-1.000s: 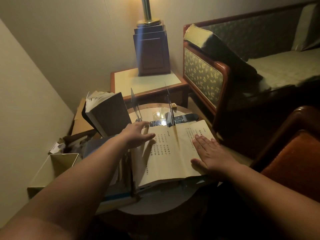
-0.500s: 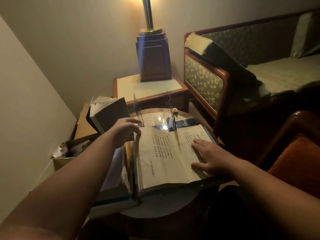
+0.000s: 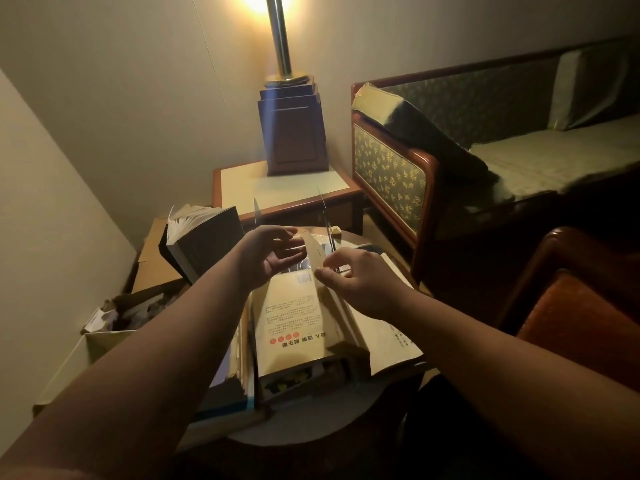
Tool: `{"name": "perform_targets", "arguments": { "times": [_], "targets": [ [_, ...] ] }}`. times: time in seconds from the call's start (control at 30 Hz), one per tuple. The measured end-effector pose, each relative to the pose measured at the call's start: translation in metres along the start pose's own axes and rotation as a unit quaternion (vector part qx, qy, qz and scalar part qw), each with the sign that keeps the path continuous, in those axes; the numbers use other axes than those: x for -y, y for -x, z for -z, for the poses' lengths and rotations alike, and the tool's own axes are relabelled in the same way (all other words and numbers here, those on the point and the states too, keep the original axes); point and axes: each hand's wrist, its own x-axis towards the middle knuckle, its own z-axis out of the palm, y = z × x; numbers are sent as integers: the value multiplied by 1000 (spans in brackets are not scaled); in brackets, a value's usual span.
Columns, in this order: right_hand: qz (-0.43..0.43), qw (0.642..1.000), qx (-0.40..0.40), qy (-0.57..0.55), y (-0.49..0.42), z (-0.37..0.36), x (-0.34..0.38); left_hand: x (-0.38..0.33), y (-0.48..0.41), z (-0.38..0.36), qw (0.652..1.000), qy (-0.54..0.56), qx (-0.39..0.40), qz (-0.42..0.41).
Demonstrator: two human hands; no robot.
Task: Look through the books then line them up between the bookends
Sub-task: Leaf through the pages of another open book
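A cream paperback [image 3: 294, 323] lies on the small round table [image 3: 311, 431], its printed cover swung over toward the right and partly upright. My left hand [image 3: 273, 254] is held open just left of the raised cover, palm facing it. My right hand [image 3: 356, 282] pinches the cover's upper edge between thumb and forefinger. Two thin clear bookends [image 3: 256, 211] [image 3: 325, 220] stand upright just beyond my hands. A thick dark book [image 3: 204, 244] leans at the table's left. More books [image 3: 239, 382] are stacked under and left of the paperback.
A lamp base [image 3: 294, 133] stands on a square side table [image 3: 277, 188] behind. A patterned sofa [image 3: 485, 161] fills the right, with an orange armchair [image 3: 571, 323] nearer. Cardboard boxes [image 3: 114, 317] of clutter sit low on the left by the wall.
The open pages have been folded over, so the cover now shows. My left hand let go and opened; my right hand lifted off the page to the cover's edge.
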Motion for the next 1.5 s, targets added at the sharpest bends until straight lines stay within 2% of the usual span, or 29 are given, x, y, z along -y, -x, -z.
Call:
{"name": "perform_targets", "arguments": {
  "times": [0.13,0.23,0.33,0.43,0.57,0.77,0.9,0.97,1.03,1.1,1.2,1.33,1.43,1.5],
  "targets": [
    [-54,998,-29,18,1,17,-2,7,-2,-10,999,-3,39,-18],
    [-78,997,-26,-10,2,35,-6,14,-8,-14,997,-29,78,3],
    [-94,995,-41,19,4,54,-11,26,-16,-21,980,-186,63,-12],
    [-118,991,-44,39,7,64,-22,43,-24,-24,927,-365,40,-71],
    [-154,985,-43,59,10,65,-39,70,-29,-23,841,-528,66,-99],
    [-203,972,-23,113,20,49,-68,93,-35,-30,799,-593,71,-67],
    [-207,963,2,174,26,28,-82,102,-37,-34,727,-680,55,-78],
    [-196,955,14,221,29,19,-84,103,-36,-38,706,-702,51,-80],
    [-187,946,23,263,32,12,-83,102,-38,-39,708,-701,47,-76],
    [-181,937,35,298,35,7,-82,100,-38,-38,723,-684,46,-79],
    [-185,933,44,305,39,0,-82,98,-36,-39,780,-618,40,-94],
    [-176,945,49,270,42,-8,-81,96,-36,-38,850,-514,-2,-119],
    [-148,960,33,236,41,-11,-82,94,-35,-32,914,-395,8,-91],
    [-129,968,23,215,39,-12,-84,90,-34,-29,940,-336,11,-52]
  ]
}}
